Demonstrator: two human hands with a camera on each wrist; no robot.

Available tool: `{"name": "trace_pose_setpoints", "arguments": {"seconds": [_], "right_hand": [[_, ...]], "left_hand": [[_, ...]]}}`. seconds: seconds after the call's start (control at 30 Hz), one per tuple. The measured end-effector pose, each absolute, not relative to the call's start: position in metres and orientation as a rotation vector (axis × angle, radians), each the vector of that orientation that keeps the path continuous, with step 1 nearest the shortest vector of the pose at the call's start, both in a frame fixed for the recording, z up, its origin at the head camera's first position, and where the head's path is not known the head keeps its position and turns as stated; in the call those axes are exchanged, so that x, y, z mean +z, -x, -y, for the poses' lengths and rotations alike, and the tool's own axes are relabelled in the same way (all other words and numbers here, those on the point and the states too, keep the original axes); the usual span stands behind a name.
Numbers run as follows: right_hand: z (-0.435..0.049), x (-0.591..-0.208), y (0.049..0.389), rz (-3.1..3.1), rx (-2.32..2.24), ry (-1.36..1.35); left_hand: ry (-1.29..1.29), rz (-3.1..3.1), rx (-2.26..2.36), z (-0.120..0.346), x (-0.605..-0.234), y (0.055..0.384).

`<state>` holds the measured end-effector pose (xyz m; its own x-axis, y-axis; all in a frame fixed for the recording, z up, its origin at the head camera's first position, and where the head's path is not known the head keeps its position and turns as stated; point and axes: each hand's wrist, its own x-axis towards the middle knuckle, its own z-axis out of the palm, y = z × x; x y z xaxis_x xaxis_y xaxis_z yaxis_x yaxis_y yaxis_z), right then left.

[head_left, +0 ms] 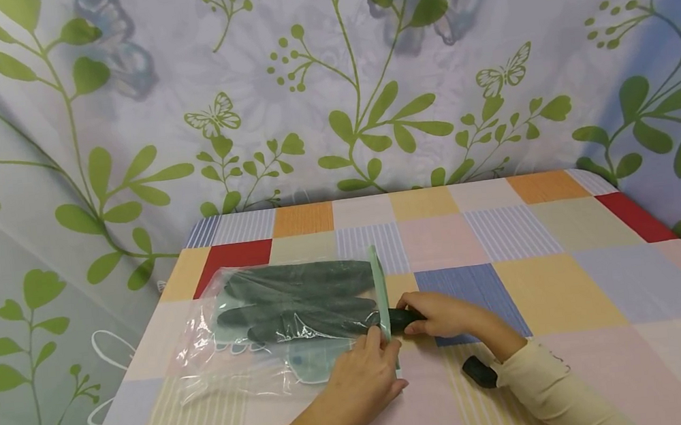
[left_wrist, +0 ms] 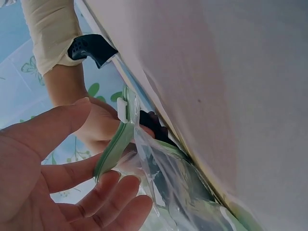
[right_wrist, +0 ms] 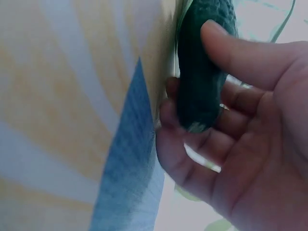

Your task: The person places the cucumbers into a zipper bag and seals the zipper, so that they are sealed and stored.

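A clear zip bag [head_left: 242, 372] with a green top edge lies on the table, its mouth to the right. Inside it are several dark green cucumbers [head_left: 298, 281], lying side by side. My left hand [head_left: 359, 375] holds the bag by its green edge [left_wrist: 113, 151]; in the left wrist view the thumb stands off from that edge. My right hand [head_left: 442, 313] grips one cucumber [right_wrist: 199, 91] near its blunt end, thumb on one side and fingers on the other. The far part of this cucumber is within the bag's mouth.
A patchwork-patterned cloth [head_left: 600, 283] covers the table. Behind it hangs a curtain [head_left: 318, 105] printed with green leaves. A white cord [head_left: 103, 345] loops beside the table's left edge. A black wrist strap piece [head_left: 479, 371] shows at the right sleeve.
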<state>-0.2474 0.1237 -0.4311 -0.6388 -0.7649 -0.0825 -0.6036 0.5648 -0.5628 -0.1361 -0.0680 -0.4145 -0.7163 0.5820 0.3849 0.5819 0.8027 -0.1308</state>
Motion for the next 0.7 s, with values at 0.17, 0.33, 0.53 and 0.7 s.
{"name": "trace_pose_setpoints", "arguments": {"seconds": [0.17,0.33,0.53,0.7], "right_hand": [[-0.122,-0.433,0.247,-2.418,-0.766,1.148],[-0.117,-0.438,0.247,-2.323,-0.921,1.088],[-0.107,-0.447,0.250,-2.166,-1.128,1.044],[-0.102,-0.447,0.253,-1.996,-1.284,0.983]], "left_hand": [[0.878,2.582,0.026,0.068,-0.414,0.136],[0.870,2.582,0.055,0.067,-0.414,0.135],[0.852,2.568,0.071,0.066,-0.414,0.134],[0.848,2.524,0.046,0.066,-0.416,0.132]]}}
